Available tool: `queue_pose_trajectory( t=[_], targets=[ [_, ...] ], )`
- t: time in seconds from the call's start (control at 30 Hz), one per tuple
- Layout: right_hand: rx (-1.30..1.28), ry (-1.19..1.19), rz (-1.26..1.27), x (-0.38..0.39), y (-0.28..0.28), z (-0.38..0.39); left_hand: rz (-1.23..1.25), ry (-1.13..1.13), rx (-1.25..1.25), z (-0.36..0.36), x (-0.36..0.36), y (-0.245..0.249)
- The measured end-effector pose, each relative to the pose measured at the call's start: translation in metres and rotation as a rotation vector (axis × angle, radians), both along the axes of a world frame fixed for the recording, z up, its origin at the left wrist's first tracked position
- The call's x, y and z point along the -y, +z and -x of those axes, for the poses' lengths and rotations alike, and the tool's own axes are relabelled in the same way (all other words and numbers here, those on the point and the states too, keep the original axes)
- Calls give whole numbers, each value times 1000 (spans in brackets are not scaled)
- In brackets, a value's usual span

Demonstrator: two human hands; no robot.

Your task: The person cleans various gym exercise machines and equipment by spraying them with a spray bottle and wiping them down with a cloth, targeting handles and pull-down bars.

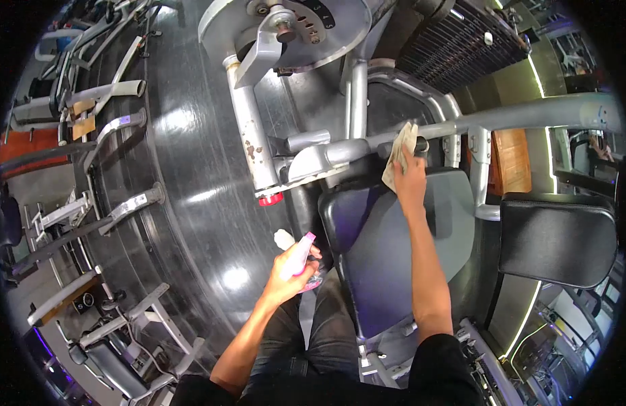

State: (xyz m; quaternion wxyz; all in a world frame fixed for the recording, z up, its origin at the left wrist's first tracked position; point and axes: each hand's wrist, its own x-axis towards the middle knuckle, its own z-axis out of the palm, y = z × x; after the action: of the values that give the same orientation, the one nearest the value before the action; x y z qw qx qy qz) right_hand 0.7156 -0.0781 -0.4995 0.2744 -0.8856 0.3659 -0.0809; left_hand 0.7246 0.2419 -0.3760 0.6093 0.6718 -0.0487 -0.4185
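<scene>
My left hand (286,274) is closed around a pink and white bottle (300,254), held over the floor just in front of my legs. Something white shows beside that hand's fingers. With my right hand (410,179) I hold a pale cloth (399,157) against the grey metal bar of an exercise machine (347,150). The machine's black padded seat (401,250) lies below and beside my right forearm.
A black back pad (558,240) is at the right. A rusty grey post (250,128) with a red cap stands ahead, below a round numbered plate (326,30). A weight stack (462,44) is at the upper right. Other gym machines (116,358) line the left side.
</scene>
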Motion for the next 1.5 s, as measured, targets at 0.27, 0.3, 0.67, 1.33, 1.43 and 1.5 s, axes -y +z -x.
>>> queue_pose_trajectory(
  t=[0.27,0.3,0.67,1.33,1.43,1.5],
  targets=[
    [-269,220,-449,37,41,-11,-44,-44,97,-29,8,26],
    [-94,239,-501,45,43,-20,-51,-72,103,-34,12,37],
    [807,-506,-1126,87,-22,-133,106,-205,-4,-173,108,82],
    [-122,669,419,63,-148,-237,-495,-743,596,-325,199,-111],
    [23,486,603,93,-159,-278,-463,-675,418,-327,194,-107],
    [40,480,658,102,-165,-287,-416,-652,296,-323,191,-101]
  ],
)
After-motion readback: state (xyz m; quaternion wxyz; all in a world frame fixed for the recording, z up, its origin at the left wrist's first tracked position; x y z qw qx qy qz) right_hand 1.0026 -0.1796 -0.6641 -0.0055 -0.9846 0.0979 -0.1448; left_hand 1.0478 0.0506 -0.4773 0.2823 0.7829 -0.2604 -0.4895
